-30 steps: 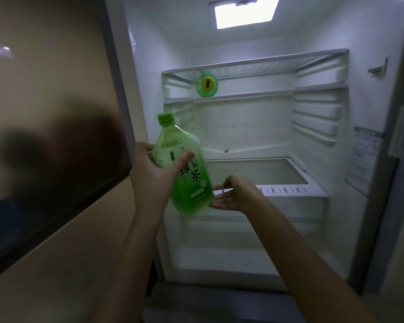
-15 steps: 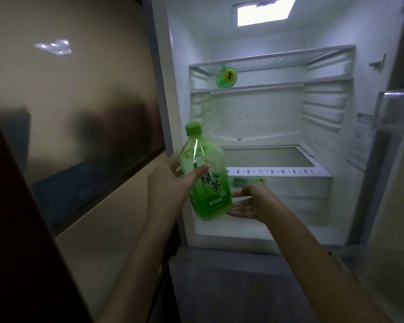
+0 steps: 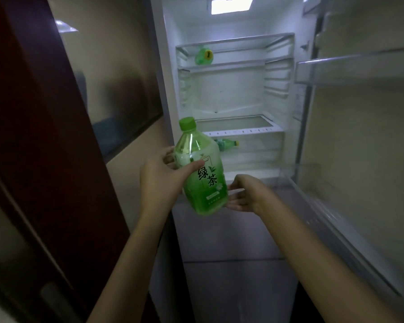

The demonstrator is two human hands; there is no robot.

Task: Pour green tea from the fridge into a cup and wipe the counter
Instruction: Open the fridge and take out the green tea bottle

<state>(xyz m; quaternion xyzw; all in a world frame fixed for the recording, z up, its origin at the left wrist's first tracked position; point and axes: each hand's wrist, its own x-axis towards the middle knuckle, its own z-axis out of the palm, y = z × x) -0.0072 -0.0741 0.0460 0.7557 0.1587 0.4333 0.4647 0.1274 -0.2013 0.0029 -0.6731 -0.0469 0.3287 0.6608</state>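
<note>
- Only the hands and forearms of one person show; the rest of the body is out of sight.
- The left hand (image 3: 160, 180) is bare, with slender fingers.
- The right hand (image 3: 245, 197) is likewise bare.
- The left forearm (image 3: 135, 252) and right forearm (image 3: 313, 248) are slim and uncovered as far as the edge of view.
- Dim light and blur hide nails and fine marks.

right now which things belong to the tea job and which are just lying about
In the job: green tea bottle, gripped by the left hand; right hand, open by its base; open fridge.
Lying about: green bottle on the upper shelf; green bottle under the lower shelf; door shelf.
</note>
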